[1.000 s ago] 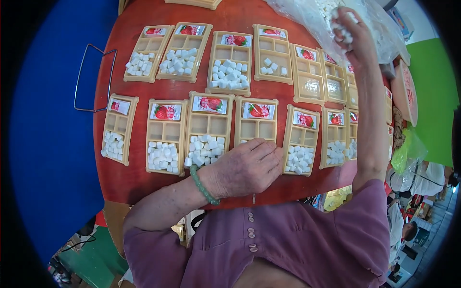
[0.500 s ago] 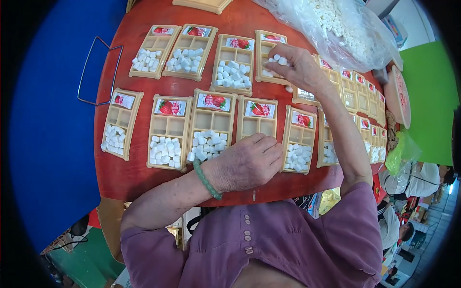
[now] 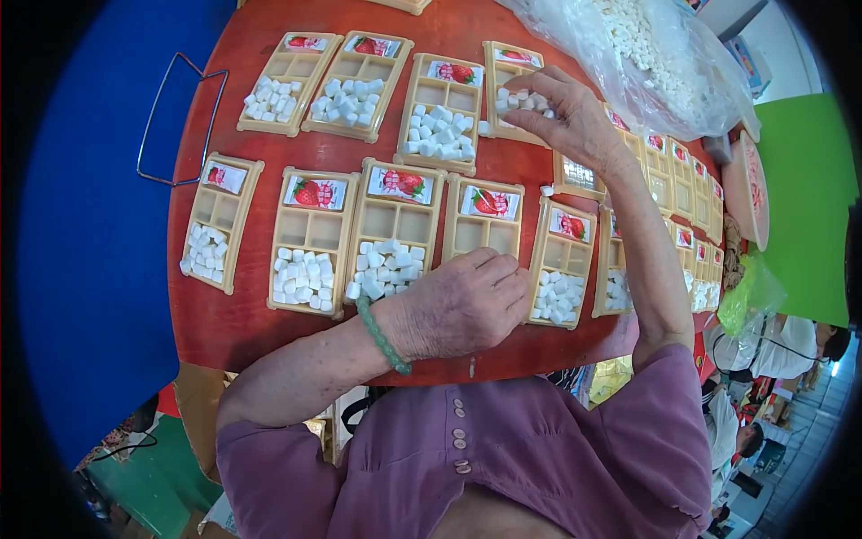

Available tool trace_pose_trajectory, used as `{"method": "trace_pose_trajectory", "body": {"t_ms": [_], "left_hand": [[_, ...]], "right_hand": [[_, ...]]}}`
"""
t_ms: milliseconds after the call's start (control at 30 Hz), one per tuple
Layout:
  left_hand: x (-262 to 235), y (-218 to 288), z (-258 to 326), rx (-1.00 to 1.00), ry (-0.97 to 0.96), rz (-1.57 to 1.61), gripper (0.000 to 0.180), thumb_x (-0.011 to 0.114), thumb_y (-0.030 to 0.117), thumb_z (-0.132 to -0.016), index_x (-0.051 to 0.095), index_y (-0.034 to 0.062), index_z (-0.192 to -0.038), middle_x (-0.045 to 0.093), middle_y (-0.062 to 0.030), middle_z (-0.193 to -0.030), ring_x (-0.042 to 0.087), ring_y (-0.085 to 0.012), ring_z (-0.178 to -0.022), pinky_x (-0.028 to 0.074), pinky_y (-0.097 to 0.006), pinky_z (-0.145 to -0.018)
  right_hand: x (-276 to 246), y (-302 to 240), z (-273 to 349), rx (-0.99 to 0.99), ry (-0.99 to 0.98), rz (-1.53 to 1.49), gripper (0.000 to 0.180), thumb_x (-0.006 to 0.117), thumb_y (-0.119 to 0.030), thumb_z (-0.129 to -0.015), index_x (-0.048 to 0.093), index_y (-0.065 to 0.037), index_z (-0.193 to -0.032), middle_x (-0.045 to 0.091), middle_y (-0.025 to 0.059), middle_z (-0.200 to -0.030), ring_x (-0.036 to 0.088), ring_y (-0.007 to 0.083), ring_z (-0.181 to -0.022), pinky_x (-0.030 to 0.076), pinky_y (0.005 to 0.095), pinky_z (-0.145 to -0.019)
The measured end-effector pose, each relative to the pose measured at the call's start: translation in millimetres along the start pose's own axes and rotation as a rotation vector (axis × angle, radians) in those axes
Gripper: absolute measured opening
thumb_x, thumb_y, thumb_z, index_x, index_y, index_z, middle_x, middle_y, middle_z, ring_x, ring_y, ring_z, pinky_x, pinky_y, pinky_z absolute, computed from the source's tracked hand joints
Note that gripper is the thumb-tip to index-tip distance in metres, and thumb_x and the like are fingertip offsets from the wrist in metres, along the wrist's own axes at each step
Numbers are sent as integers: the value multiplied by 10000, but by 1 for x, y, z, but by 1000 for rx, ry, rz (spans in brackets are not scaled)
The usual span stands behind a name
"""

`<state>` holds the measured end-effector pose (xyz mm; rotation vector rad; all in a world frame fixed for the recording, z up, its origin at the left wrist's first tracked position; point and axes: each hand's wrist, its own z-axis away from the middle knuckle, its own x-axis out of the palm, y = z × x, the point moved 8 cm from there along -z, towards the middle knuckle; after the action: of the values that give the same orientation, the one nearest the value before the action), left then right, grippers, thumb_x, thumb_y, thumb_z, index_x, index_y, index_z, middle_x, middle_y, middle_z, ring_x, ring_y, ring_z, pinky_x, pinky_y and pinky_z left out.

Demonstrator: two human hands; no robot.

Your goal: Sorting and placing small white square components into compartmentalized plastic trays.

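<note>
The left grip [image 3: 460, 305] hides the lower part of one tray [image 3: 468, 237]

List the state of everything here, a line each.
Right hand: bent over a back-row tray
Left hand: curled over a front-row tray
That back-row tray: holding marshmallows
Leftmost front-row tray: marshmallows in, two small compartments empty
Clear plastic bag: holding many marshmallows
Green bead bracelet: worn, left wrist

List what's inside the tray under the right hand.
The tray holds a strawberry packet at its far end and small white pieces. The right hand covers part of it; contents beneath cannot be seen.
</note>
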<state>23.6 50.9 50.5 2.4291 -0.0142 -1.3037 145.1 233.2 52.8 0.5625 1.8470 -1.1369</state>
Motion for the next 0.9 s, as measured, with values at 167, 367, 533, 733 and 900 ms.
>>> {"method": "trace_pose_trajectory", "body": {"t_ms": [167,367,533,733,900], "left_hand": [[1,-3,1,-28,6,12,185,677,90,-778,661,-24,-924,663,-124,-1009,650,-258,-956,543,-364,-827],[1,-3,-1,-30,11,19,213,708,100,-768,662,-24,-935,659,-117,-1013,647,-251,-953,546,-359,-818],[1,-2,-1,-17,18,17,247,728,113,-742,660,-19,-939,656,-115,-1019,642,-248,-961,548,-360,-828],[0,-2,0,-6,24,9,278,737,111,-709,658,-12,-945,654,-114,-1024,641,-251,-969,552,-366,-832],[1,-1,-2,-8,30,4,268,723,105,-709,660,-10,-943,656,-111,-1018,643,-258,-960,551,-376,-839]], "right_hand": [[-1,10,1,108,-17,-120,258,745,-230,-898,697,-58,-1084,613,14,-919,520,109,-773,444,298,-681],[-1,29,3,153,19,-181,191,713,-190,-918,716,-15,-994,607,-16,-851,511,79,-716,418,263,-629],[-21,43,8,297,121,-256,175,707,-213,-934,743,-48,-977,577,-51,-695,486,23,-611,344,211,-523],[-34,48,36,504,165,-620,181,704,-250,-940,741,-77,-976,581,-75,-683,461,-7,-572,321,178,-501],[-23,47,50,522,186,-600,186,690,-240,-952,734,-61,-970,586,-70,-696,479,-4,-593,343,179,-516]]}}
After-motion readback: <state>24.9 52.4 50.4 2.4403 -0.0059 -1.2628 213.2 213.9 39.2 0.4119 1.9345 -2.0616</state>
